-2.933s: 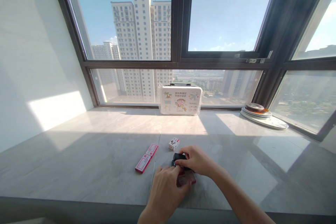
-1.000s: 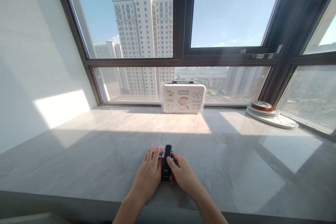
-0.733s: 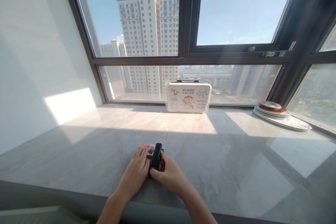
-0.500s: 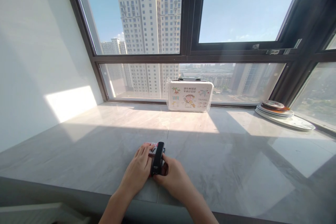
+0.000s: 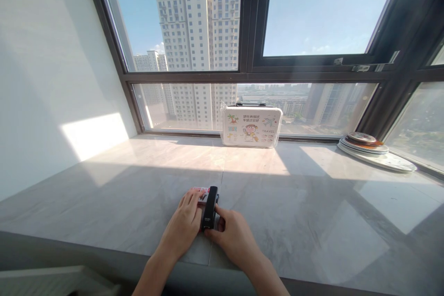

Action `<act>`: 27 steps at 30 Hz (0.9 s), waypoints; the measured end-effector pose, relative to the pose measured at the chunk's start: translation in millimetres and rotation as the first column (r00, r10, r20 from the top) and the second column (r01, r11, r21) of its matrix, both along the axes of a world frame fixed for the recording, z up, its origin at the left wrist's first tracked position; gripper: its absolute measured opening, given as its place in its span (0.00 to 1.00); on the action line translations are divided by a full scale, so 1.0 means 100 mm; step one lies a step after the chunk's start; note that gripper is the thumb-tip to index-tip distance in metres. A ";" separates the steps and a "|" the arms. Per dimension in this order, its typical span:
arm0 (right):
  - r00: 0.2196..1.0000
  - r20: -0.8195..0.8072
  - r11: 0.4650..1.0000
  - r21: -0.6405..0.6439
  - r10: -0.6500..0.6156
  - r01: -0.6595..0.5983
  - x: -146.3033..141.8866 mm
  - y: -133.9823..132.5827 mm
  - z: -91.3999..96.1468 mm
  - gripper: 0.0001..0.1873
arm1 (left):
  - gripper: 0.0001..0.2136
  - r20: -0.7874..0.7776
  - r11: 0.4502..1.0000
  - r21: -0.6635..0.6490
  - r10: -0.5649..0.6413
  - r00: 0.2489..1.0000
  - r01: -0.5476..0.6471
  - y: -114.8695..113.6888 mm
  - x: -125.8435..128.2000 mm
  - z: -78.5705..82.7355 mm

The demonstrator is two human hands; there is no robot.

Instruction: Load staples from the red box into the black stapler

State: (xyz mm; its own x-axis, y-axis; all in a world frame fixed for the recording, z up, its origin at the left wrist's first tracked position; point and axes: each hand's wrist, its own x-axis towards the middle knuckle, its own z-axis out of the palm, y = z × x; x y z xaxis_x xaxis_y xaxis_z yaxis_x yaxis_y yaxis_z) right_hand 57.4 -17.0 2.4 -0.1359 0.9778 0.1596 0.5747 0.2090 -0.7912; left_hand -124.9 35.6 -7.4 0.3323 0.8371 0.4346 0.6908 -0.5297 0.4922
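A black stapler (image 5: 210,208) lies lengthwise away from me near the front of the marble sill. My right hand (image 5: 233,236) grips its near right side, thumb at the near end and fingers curled at the flank. Against the stapler's left side is a small white-and-red printed packet (image 5: 201,194), partly covered by my left hand (image 5: 185,219). The fingers of my left hand lie closed over the packet, close against the stapler. Whether the packet reaches under the stapler is hidden.
A white cartoon-printed carry case (image 5: 252,127) in clear wrap stands upright against the window. At the right corner sits a stack of plates (image 5: 376,152). A wall (image 5: 52,78) bounds the left side, and the marble sill (image 5: 114,203) ends in a front edge near my forearms.
Both hands hold nearly the same pose. The stapler has shifted very slightly to the right in view.
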 end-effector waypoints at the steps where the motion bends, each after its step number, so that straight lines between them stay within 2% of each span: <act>1: 1.000 0.005 1.000 0.004 -0.005 0.005 0.00 -0.01 0.01 0.18 | 0.21 0.001 1.000 0.000 0.001 1.000 -0.001 0.00 0.00 0.00; 8: 1.000 0.012 1.000 0.030 -0.002 0.001 0.00 -0.04 0.05 0.22 | 0.22 0.017 1.000 0.009 0.008 1.000 -0.009 -0.01 0.01 0.01; 10: 0.999 -0.033 1.000 0.009 0.027 -0.026 0.03 -0.03 0.03 0.28 | 0.22 0.011 1.000 0.011 0.015 1.000 -0.016 -0.02 0.02 0.02; 12: 0.989 -0.128 0.996 -0.043 0.068 -0.074 0.10 -0.03 -0.01 0.39 | 0.22 0.015 0.999 0.010 0.030 0.999 -0.031 -0.02 0.00 0.02; 15: 0.960 -0.276 0.989 -0.123 0.047 -0.083 0.34 -0.06 -0.10 0.46 | 0.22 0.051 0.998 -0.004 0.057 0.997 -0.057 -0.02 -0.06 0.04; 17: 0.942 -0.334 0.989 -0.148 -0.038 -0.013 0.57 -0.10 -0.17 0.43 | 0.21 0.088 0.997 0.022 0.075 0.993 -0.078 -0.08 -0.08 0.08; 19: 0.927 -0.353 0.988 -0.130 -0.127 0.086 0.83 -0.15 -0.22 0.39 | 0.19 0.153 0.984 0.124 0.107 0.982 -0.126 -0.21 -0.03 0.15; 21: 0.928 -0.319 0.981 -0.060 -0.192 0.182 1.07 -0.21 -0.27 0.35 | 0.17 0.217 0.956 0.248 0.104 0.971 -0.158 -0.40 0.16 0.25; 22: 0.934 -0.286 0.976 -0.015 -0.213 0.218 1.18 -0.23 -0.28 0.33 | 0.16 0.222 0.951 0.281 0.067 0.973 -0.130 -0.51 0.31 0.30; 23: 0.943 -0.239 0.969 0.032 -0.231 0.246 1.28 -0.25 -0.29 0.32 | 0.16 0.173 0.960 0.278 -0.009 0.985 -0.040 -0.60 0.48 0.34; 25: 0.962 -0.094 0.956 0.116 -0.258 0.268 1.42 -0.29 -0.29 0.32 | 0.19 -0.008 0.969 0.167 -0.185 0.983 0.183 -0.72 0.84 0.37; 27: 0.948 0.115 0.946 0.172 -0.296 0.274 1.49 -0.32 -0.27 0.33 | 0.21 -0.102 0.967 0.077 -0.237 0.966 0.245 -0.71 1.14 0.33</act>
State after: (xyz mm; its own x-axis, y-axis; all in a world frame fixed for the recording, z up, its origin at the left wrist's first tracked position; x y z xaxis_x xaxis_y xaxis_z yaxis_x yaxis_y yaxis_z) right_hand 206.5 -48.8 -24.4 0.1140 0.9445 0.3082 0.7289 0.1313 -0.6719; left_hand -10.9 -35.7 25.2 0.5608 0.6875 0.4614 0.5774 -0.7241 0.3772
